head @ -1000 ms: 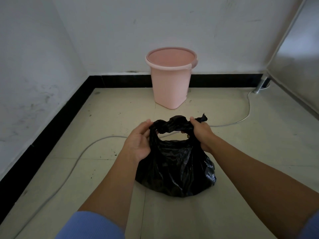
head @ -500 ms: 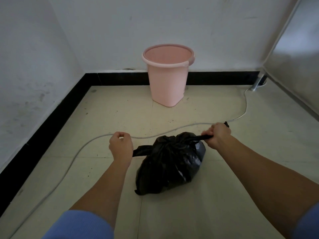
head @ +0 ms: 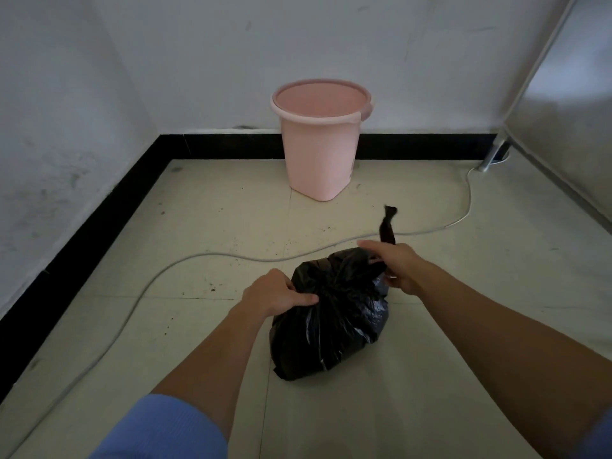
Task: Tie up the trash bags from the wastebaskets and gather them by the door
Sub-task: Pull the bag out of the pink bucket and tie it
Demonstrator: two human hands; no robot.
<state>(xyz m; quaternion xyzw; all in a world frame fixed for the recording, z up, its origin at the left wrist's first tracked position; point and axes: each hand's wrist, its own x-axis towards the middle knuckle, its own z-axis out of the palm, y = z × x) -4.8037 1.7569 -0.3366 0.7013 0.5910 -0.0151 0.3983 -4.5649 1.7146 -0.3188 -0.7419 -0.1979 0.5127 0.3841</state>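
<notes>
Head view: gripped trash bag (head: 331,326) with left hand (head: 275,294), clutched its tail (head: 387,226) with right hand (head: 394,263), seemingly to tighten knot.

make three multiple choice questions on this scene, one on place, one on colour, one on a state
1. Where does the wastebasket stand? A) by the back wall B) between the arms C) on the bag
2. The trash bag is: A) white B) black C) blue
3. The right hand: A) lies flat on the floor B) grips the bag's twisted tail C) reaches into the wastebasket
Answers: 1A, the wall rises right behind it; 2B, glossy black plastic; 3B, the tail sticks up past its fingers.
</notes>
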